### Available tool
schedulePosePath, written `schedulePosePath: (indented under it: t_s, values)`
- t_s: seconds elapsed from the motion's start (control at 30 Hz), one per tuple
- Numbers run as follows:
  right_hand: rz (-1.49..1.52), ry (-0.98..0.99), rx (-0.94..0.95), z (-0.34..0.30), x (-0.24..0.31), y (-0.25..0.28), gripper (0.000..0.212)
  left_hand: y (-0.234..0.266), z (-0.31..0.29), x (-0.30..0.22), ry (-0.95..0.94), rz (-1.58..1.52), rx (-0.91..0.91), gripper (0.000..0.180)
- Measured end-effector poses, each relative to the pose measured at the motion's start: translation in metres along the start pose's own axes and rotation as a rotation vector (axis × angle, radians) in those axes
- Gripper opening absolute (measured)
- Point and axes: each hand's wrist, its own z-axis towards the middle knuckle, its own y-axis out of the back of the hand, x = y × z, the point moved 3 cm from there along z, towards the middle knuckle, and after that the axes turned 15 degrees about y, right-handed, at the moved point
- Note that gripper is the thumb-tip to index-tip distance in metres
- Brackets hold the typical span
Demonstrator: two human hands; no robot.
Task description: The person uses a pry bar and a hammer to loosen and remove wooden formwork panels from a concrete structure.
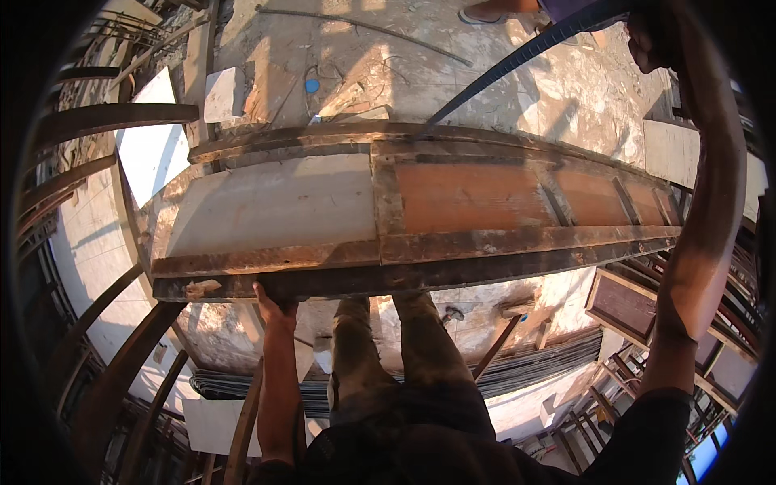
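A long wooden panel frame (469, 245) with a pale panel and orange panels between its rails lies across the view in front of my legs. My left hand (276, 307) grips the dark near rail toward its left end, thumb up against the edge. At the upper right my right hand (643, 44), partly in shadow, is closed around a dark ribbed metal bar (525, 55). The bar slants down to the left, and its lower end meets the far rail (323, 133) around the middle of the frame; whether it is wedged in I cannot tell.
Another person's sandalled foot (483, 14) stands at the top edge. A thin rod (364, 26), a white board (153, 141) and rubble lie beyond the frame. Curved-looking timbers (121, 388) crowd the left. Bundled dark rods (525, 368) lie behind my legs.
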Motion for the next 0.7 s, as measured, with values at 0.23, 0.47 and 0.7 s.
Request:
schedulePosePath:
  t_s: [0.23, 0.47, 0.7]
  values:
    - [0.002, 0.143, 0.24, 0.102, 0.014, -0.016, 0.071, -0.01, -0.006, 0.005, 0.08, -0.119, -0.064, 0.071]
    - [-0.581, 0.543, 0.406, 0.171, -0.054, 0.027, 0.027, -0.042, -0.06, -0.006, -0.065, -0.039, 0.02, 0.059]
    - [0.14, 0.303, 0.214, 0.189, -0.056, 0.009, 0.046, -0.026, -0.038, -0.033, -0.047, -0.024, 0.08, 0.046]
